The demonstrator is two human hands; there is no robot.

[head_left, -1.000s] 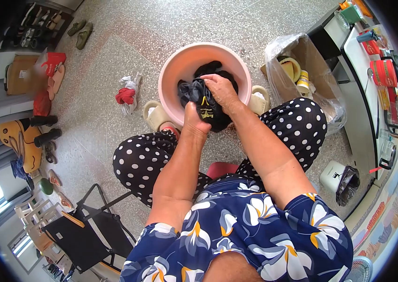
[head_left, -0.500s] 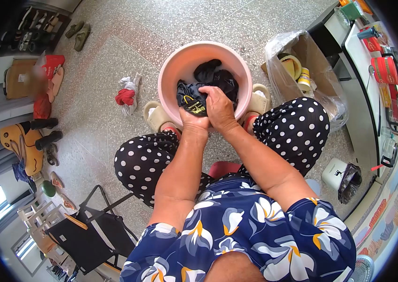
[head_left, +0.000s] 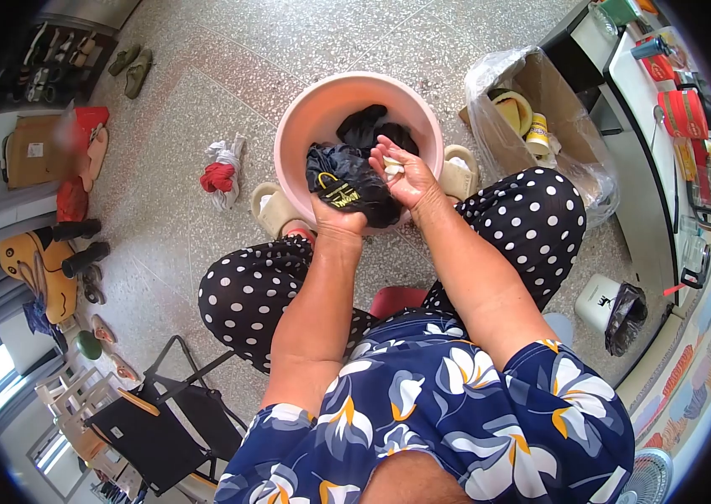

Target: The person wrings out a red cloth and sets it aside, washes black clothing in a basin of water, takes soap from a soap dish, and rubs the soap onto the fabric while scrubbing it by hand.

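A pink basin (head_left: 285,126) stands on the floor between my feet with dark wet clothes (head_left: 361,126) in it. My left hand (head_left: 338,216) is closed on the near edge of a black garment (head_left: 347,172) that carries yellow lettering and a yellow curved line. Over the basin's right side, my right hand (head_left: 408,178) is turned palm up with its fingers curled. In that palm lies a small white piece of soap (head_left: 393,168), possibly in more than one bit. The garment's lower folds sit inside the basin, under my hands.
A plastic-lined cardboard box (head_left: 574,126) with a yellow cup and rinds stands right of the basin. Red and white cloths (head_left: 223,175) lie on the floor to the left. A black folding chair (head_left: 154,437) is at lower left, a white bin (head_left: 599,304) at right.
My right hand has lifted off the garment and turned palm up, showing the white soap. My left hand keeps hold of the garment, whose lettered part now lies more spread out.
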